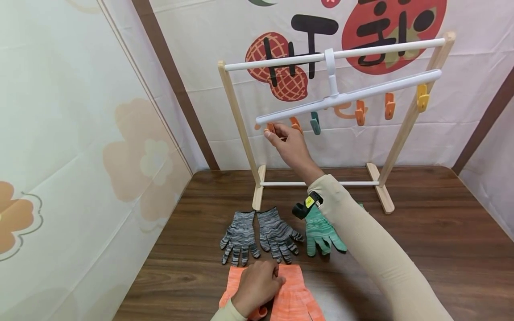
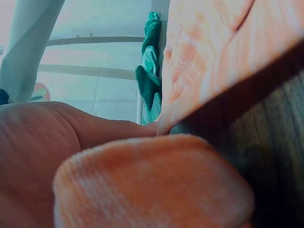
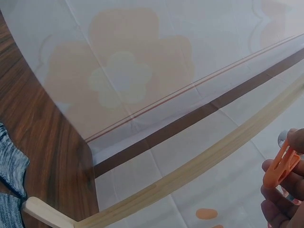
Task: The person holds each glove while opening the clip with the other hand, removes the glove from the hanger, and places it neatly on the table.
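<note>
In the head view my right hand (image 1: 293, 145) is raised to the left end of a white hanger (image 1: 297, 110). Thumb and fingers pinch an orange clothespin (image 3: 276, 176) there, seen closely in the right wrist view. Down at the table's front, my left hand (image 1: 259, 283) lies between two orange gloves (image 1: 295, 294). Its curled fingers hold the inner edge of the right-hand one, whose edge stands a little off the table in the left wrist view. A fold of orange fabric (image 2: 152, 185) fills the near part of that view and hides some of the fingers.
The hanger hangs from a rack (image 1: 281, 62) with wooden legs. More clothespins hang along it: orange, teal (image 1: 315, 123) and yellow (image 1: 422, 98). Grey striped gloves (image 1: 277, 234) and a green glove (image 1: 321, 232) lie on the brown table (image 1: 180, 249). Printed curtains (image 1: 92, 133) stand behind and left.
</note>
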Demonstrator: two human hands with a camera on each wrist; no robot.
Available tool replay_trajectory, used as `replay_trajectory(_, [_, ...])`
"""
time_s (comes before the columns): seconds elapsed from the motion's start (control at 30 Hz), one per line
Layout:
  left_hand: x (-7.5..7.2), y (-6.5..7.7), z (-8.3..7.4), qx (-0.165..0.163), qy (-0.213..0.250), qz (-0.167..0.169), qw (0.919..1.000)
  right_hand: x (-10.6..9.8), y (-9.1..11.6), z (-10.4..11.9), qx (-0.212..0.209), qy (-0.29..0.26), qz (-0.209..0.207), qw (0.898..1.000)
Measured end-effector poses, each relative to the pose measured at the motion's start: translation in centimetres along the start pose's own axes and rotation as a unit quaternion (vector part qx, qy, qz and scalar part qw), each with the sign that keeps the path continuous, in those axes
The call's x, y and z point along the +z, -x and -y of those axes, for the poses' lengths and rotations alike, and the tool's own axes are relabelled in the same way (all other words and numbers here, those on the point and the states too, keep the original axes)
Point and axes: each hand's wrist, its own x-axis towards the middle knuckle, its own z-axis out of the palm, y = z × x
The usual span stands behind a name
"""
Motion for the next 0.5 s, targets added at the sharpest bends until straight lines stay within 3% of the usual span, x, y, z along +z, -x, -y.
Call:
replay_trajectory(0.27, [-0.02, -0.28, 0.10, -0.023, 0.016, 0.020, 0.9994, 0.42, -0.31, 0.14, -0.014, -0.027, -0.001, 1.000])
replay_trajectory(0.5, [0.05, -0.34, 0.17, -0.028, 0.021, 0.020, 0.9992, 0.85, -0.68, 0.30, 0.001, -0.036, -0.003, 0.999])
